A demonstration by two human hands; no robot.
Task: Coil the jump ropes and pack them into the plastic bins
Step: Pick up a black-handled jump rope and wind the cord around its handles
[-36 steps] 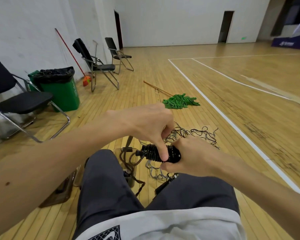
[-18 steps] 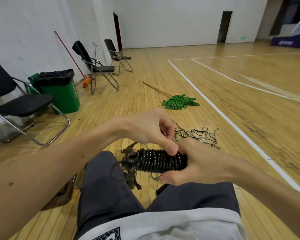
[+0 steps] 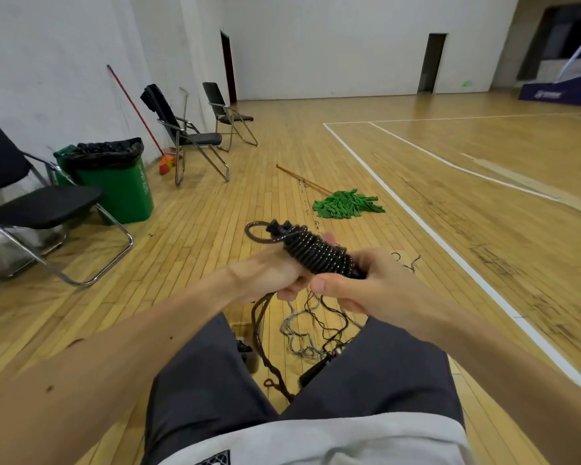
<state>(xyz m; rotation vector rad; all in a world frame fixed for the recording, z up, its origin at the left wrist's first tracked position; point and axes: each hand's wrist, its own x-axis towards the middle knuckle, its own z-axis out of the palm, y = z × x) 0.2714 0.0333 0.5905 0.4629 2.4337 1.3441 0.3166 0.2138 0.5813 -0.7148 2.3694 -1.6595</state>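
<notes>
A black jump rope with pale flecks is wound tightly round its handles into a thick bundle, tilted up to the left, with a small loop sticking out at its upper left end. My left hand grips the bundle from below at its middle. My right hand grips its lower right end, thumb forward. Loose jump ropes lie tangled on the wooden floor between my knees. A brown rope hangs down from my hands. No plastic bin is clearly visible.
I sit with my legs in dark shorts spread. A green mop lies on the floor ahead. At the left stand a green trash bin and folding chairs along the wall. White court lines run at the right.
Both hands have lifted the wound bundle higher and tipped its left end upward. My left hand has shifted from on top of it to underneath.
</notes>
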